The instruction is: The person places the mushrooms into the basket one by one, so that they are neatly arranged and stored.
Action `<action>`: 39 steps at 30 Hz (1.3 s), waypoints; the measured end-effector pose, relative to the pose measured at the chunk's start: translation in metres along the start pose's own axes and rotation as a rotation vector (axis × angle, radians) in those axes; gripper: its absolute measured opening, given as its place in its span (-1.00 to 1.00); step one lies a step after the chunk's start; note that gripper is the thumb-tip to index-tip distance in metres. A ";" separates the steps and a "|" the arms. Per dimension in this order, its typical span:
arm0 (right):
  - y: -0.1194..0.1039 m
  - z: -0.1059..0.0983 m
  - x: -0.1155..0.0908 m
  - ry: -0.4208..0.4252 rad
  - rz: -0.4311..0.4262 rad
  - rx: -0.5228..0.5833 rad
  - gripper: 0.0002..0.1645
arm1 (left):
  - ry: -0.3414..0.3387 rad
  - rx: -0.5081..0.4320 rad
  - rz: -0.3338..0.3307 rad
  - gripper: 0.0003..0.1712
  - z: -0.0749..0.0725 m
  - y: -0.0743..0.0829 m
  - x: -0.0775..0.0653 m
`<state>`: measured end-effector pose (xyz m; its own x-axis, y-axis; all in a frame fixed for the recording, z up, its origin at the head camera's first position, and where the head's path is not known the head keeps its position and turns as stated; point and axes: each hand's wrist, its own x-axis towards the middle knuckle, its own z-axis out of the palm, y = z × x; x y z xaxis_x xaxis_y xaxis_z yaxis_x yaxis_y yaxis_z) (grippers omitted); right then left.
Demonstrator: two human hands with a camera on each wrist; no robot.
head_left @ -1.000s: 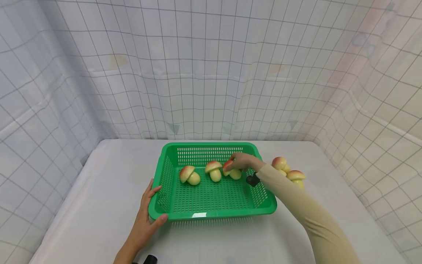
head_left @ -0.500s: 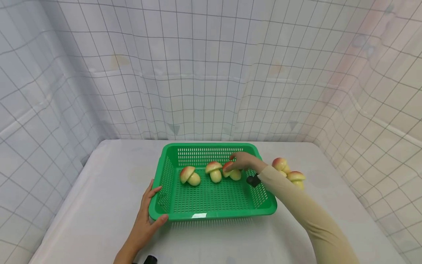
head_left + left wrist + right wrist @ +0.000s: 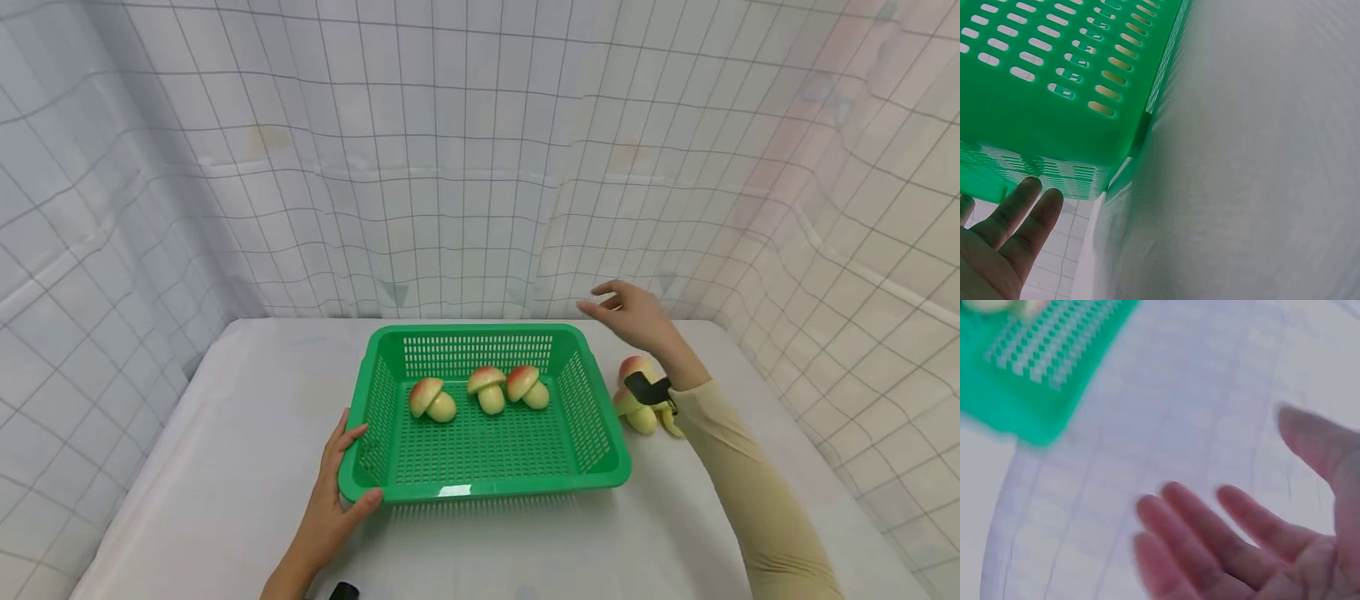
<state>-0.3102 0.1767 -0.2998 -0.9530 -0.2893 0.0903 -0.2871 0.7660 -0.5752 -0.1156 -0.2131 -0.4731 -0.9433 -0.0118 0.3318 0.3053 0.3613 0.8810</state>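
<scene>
Three toy mushrooms with red-and-yellow caps lie in a green plastic basket (image 3: 480, 487): one mushroom (image 3: 432, 400) on the left, another (image 3: 487, 390) in the middle, a third (image 3: 529, 387) beside it. My left hand (image 3: 330, 492) holds the basket's near-left corner, thumb on the front rim and forefinger over the left rim. In the left wrist view, other fingers (image 3: 1035, 222) of it extend straight beside the perforated wall. My right hand (image 3: 630, 312) is raised beyond the basket's far-right corner, fingers loosely bent, nothing in it; the right wrist view shows its bare palm.
More toy mushrooms (image 3: 642, 419) lie on the white tabletop (image 3: 225, 450) just right of the basket, partly hidden by the right wrist and its black camera (image 3: 648, 388). A white gridded curtain (image 3: 480, 167) hangs behind and at both sides.
My right hand has let go of the rightmost mushroom in the basket and lifted up and to the right, out over the far-right corner. The left hand and basket have stayed put.
</scene>
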 end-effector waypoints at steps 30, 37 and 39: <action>0.150 0.010 -0.084 -0.094 0.453 -0.217 0.30 | -0.004 0.003 0.033 -0.11 -0.001 -0.002 -0.001; 0.155 0.022 -0.084 -0.140 0.486 -0.211 0.29 | 0.002 0.014 0.047 -0.11 -0.001 -0.002 -0.001; 0.155 0.025 -0.085 -0.138 0.484 -0.201 0.27 | 0.001 0.013 0.049 -0.12 -0.001 -0.003 -0.001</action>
<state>-0.2718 0.3060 -0.4169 -0.9632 0.0620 -0.2615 0.1560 0.9213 -0.3561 -0.1155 -0.2147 -0.4755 -0.9270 0.0053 0.3750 0.3497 0.3738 0.8591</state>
